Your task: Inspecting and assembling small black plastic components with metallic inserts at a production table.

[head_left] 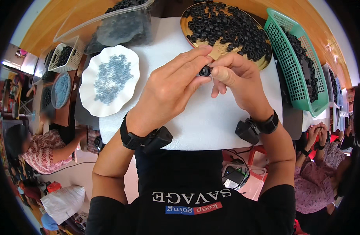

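A small round black plastic part (205, 71), with a hollow in its face, is pinched between the thumb and fingers of my left hand (166, 88). Against its right edge, the thumb and forefinger of my right hand (242, 80) are pressed together. Whatever lies between those two fingertips is too small to make out. Both hands are raised over a white work surface (188, 129). Just beyond them, a gold round tray (221, 53) bears many loose black parts (223, 27). Left of my left hand, a white scalloped plate (87, 90) holds a heap of tiny clear bluish rings (113, 78).
A clear plastic tub (90, 25) of black parts stands at the far left. On the right, a green basket (276, 33) holds more. Black devices are strapped on both my wrists. Other people (50, 150) work at both sides; cables (242, 168) hang below the table edge.
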Demonstrator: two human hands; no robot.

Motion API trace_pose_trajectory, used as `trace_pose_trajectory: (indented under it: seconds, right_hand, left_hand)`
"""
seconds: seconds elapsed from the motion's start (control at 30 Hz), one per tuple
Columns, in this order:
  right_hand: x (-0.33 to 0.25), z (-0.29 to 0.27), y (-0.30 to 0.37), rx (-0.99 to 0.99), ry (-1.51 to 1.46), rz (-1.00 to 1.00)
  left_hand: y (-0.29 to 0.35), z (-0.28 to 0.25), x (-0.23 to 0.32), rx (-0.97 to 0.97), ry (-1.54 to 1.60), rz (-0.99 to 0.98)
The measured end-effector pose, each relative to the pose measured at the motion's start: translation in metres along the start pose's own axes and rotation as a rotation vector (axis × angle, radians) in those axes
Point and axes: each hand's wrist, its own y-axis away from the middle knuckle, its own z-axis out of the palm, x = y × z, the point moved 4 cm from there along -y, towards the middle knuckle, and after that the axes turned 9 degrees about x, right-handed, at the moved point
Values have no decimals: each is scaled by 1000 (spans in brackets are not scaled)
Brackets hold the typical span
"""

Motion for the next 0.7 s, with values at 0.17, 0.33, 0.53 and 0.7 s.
trace_pose_trajectory:
  seconds: [0.17, 0.33, 0.53, 0.7]
  right_hand:
    - [-2, 2, 4, 155, 141, -147]
    - [-2, 1, 5, 164, 235, -218]
    - [0, -4, 0, 48, 19, 21]
    - [3, -7, -2, -18, -86, 102]
  left_hand:
    - [2, 4, -4, 19, -74, 4]
    - [3, 6, -3, 26, -131, 9]
    - [3, 3, -3, 5, -127, 69]
    - [2, 3, 0, -15, -61, 70]
